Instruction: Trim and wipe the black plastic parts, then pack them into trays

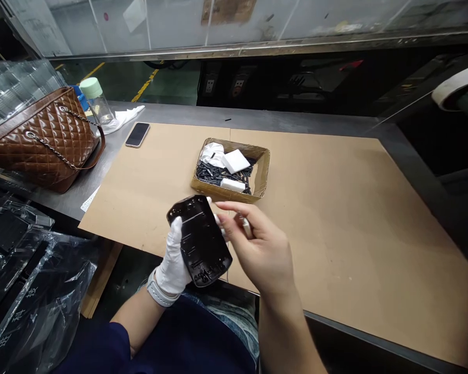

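My left hand (pixel 174 259), in a white glove, grips a glossy black plastic housing (pixel 205 241). The housing is tilted, with its molded inner side facing up and its ends angled. My bare right hand (pixel 255 239) is at the housing's right edge, thumb and forefinger closed together. Within its curled fingers shows a small pale, shiny object (pixel 245 226) whose kind I cannot make out. White glove fingertips of my left hand show along the far edge of the housing. Just beyond stands a shallow cardboard box (pixel 262 176) with many small black pieces (pixel 208 172) inside.
White crumpled paper (pixel 212 154) and a white square block (pixel 236 161) lie in the box. Brown board (pixel 335 234) covers the table. At left are a phone (pixel 138 135), a quilted brown handbag (pixel 50 140), a bottle (pixel 97 101) and plastic-wrapped black parts (pixel 8 228).
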The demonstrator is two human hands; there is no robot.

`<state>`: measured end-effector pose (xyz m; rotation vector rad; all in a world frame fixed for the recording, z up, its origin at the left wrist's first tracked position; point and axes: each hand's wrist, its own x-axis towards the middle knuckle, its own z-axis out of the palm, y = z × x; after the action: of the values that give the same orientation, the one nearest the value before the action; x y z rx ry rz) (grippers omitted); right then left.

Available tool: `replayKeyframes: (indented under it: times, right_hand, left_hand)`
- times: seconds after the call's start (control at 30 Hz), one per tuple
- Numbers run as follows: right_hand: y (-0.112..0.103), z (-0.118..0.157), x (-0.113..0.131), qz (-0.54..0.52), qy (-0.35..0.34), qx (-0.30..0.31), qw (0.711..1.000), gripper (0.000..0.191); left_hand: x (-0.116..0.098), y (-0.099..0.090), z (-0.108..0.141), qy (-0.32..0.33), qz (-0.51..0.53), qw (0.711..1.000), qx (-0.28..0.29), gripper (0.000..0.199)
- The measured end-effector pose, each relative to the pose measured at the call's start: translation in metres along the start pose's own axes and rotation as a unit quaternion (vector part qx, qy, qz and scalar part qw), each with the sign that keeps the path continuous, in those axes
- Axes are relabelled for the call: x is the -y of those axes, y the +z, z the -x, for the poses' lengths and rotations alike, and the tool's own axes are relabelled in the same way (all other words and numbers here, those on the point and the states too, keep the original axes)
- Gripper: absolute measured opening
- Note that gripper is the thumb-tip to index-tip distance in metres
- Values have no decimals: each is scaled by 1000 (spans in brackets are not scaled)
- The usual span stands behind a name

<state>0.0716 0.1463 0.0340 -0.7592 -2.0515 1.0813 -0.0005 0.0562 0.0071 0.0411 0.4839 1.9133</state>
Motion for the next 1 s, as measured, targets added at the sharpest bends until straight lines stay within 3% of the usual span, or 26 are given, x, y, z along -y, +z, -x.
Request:
replayKeyframes:
  times: [0.07, 0.17, 0.27, 0.37, 0.47, 0.57, 0.67, 0.8, 0.87, 0.9, 1.0]
  right_hand:
    - [-4, -1, -16, 52, 42, -9, 998, 25]
    - [-6, 2, -53, 165, 105, 39, 980, 31]
    - [-3, 6, -84, 212, 84, 70, 971, 31]
    - [-5, -8, -93, 203, 27, -11, 979, 35]
    - [-9, -50, -99, 194, 2, -71, 978, 33]
    - [-4, -106, -117, 237, 28, -25, 971, 38]
    - [12, -149, -136, 289, 46, 10, 956, 47]
    - [37, -173, -146, 328, -31, 43, 943, 45]
    - [48, -176, -147, 358, -45, 71, 930, 36]
    - [53, -177, -147, 369, -42, 78, 925, 29]
    - [62, -177, -152, 373, -43, 68, 924, 20]
  left_hand:
    - [-8, 3, -1, -33, 39, 999, 12, 61]
    - [-19, -6, -7, -66, 45, 997, -8, 72]
    - [-28, -30, -18, 71, -112, 986, -102, 57]
    - [-36, -49, -30, 200, -248, 930, -182, 39]
    - [-45, -55, -34, 240, -438, 854, -145, 32]
    - [-50, -55, -31, 258, -600, 753, -80, 26]
    - [-53, -58, -30, 280, -645, 708, -67, 21]
    - [-56, -65, -33, 317, -683, 654, -67, 24]
    - [-59, -69, -36, 328, -683, 648, -74, 25]
    - [-60, -71, -37, 323, -675, 658, -84, 24]
    - [-65, -75, -40, 255, -616, 738, -105, 23]
